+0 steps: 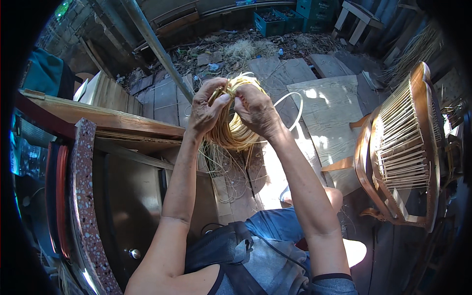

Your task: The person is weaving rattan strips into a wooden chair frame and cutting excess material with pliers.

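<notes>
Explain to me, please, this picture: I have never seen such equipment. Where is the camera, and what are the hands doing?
There is no machine here. The two bare hands belong to the person wearing the camera on their head; it looks down, and its wide fisheye lens bends straight edges.

The left hand and the right hand together pinch the top of a coil of thin, yellowish strands, held up in front of the body. Below it, loose strands hang or lie; I cannot tell which.

On the floor lies a pale flat sheet. At right is a wooden chair with thin strips across its frame.
</notes>
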A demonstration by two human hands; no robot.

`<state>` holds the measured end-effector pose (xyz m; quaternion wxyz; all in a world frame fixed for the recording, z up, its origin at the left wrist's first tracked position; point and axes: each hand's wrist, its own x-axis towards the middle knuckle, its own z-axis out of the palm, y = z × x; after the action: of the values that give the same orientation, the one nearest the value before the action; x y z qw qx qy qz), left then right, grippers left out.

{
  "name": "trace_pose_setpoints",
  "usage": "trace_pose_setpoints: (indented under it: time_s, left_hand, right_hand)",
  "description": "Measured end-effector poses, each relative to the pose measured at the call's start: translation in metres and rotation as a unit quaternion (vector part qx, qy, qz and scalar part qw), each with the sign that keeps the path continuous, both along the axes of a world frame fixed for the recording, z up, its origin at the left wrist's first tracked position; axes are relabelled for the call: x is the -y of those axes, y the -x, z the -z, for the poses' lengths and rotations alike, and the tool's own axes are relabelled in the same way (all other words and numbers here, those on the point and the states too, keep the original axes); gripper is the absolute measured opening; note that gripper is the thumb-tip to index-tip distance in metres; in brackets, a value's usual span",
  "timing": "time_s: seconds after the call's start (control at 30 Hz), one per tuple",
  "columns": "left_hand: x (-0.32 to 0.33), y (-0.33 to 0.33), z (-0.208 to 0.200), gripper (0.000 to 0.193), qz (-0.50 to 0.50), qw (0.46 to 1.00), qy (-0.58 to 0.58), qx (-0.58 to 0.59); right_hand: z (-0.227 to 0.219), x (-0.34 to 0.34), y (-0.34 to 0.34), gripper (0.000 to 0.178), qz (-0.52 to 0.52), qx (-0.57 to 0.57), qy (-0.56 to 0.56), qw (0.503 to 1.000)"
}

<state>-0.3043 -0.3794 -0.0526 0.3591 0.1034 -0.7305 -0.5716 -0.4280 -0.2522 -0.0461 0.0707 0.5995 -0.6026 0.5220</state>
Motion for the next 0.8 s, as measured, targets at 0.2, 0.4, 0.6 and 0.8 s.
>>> trace_pose_setpoints:
  time_s: [0.2, 0.4, 0.6, 0.8]
  left_hand:
    - [0.001, 0.003, 0.015, 0.021, -0.047, 0.997, 0.063, -0.018]
    - [0.002, 0.006, 0.021, 0.018, -0.040, 0.997, -0.035, -0.054]
    - [-0.011, 0.007, 0.005, 0.020, -0.045, 0.999, -0.024, -0.014]
    - [0.008, 0.003, 0.018, 0.015, -0.080, 0.988, 0.134, -0.018]
  right_hand:
    - [0.012, 0.000, -0.005, 0.011, 0.020, 0.210, -0.046, 0.976]
    - [0.012, 0.004, -0.018, 0.009, 0.040, 0.262, 0.011, 0.964]
    - [-0.004, 0.001, -0.010, 0.012, -0.021, 0.272, -0.095, 0.957]
    - [-0.005, -0.001, 0.014, 0.022, -0.107, 0.227, -0.205, 0.946]
